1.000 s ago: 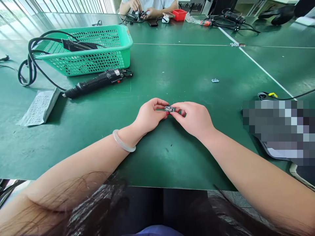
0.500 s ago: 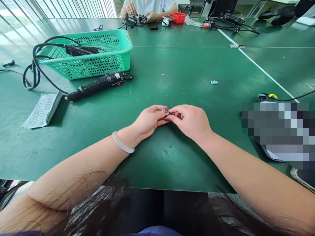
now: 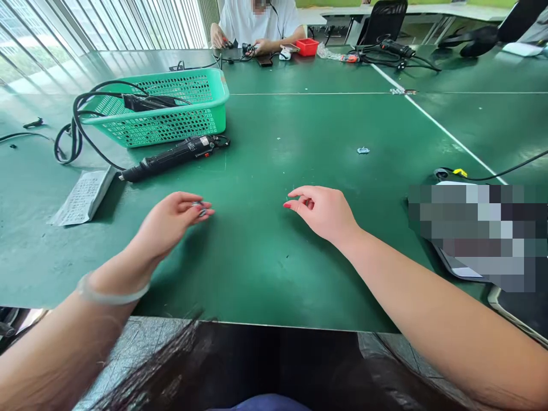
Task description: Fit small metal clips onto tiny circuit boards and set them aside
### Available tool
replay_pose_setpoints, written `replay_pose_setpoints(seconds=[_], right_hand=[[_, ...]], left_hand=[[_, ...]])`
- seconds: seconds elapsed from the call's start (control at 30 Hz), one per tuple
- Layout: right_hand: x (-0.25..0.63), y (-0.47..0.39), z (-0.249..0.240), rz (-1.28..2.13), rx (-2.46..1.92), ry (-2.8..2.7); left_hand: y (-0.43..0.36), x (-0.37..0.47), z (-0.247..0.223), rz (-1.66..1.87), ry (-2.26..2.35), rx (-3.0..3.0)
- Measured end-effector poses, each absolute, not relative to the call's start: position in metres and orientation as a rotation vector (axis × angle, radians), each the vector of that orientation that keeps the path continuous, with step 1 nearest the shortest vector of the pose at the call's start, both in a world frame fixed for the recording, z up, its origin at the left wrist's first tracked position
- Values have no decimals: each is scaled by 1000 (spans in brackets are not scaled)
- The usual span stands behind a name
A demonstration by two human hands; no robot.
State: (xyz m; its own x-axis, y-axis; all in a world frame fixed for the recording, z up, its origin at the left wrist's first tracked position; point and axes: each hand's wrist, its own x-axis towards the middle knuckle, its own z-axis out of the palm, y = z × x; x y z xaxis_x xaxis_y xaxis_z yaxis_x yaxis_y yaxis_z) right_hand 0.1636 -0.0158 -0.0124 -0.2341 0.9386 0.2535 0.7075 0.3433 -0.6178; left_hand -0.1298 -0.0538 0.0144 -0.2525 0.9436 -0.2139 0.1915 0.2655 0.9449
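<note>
A small metallic part (image 3: 200, 209) is pinched between the thumb and fingers of my left hand (image 3: 169, 220), which is over the left-centre of the green table. My right hand (image 3: 323, 211) is apart from it, over the middle of the table, with the thumb and index fingertips separated and no object visible between them. Beyond my left hand lies a black electric screwdriver (image 3: 171, 158) with a cable. A folded paper with writing (image 3: 83, 197) lies to the left of the screwdriver's tip.
Behind the screwdriver stands a green basket (image 3: 171, 123) holding a black device and cables. A small pale piece (image 3: 363, 150) lies beyond my right hand. A blurred-out item (image 3: 479, 234) is at the right. A person (image 3: 261, 25) works across the table near a red box (image 3: 307, 47).
My hands have separated. My left hand moved left with the small part, while my right hand let go of it and stayed near its place. The view has tilted up slightly.
</note>
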Motion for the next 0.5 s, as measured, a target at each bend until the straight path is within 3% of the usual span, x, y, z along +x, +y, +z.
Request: replay_pose_setpoints(seconds=[0.2, 0.5], right_hand=[[161, -15, -12, 529, -1432, -2064], [162, -15, -12, 543, -1468, -2050]], left_hand=[[-101, -200, 8, 536, 2388, 1730], [-110, -235, -5, 574, 2173, 2045]])
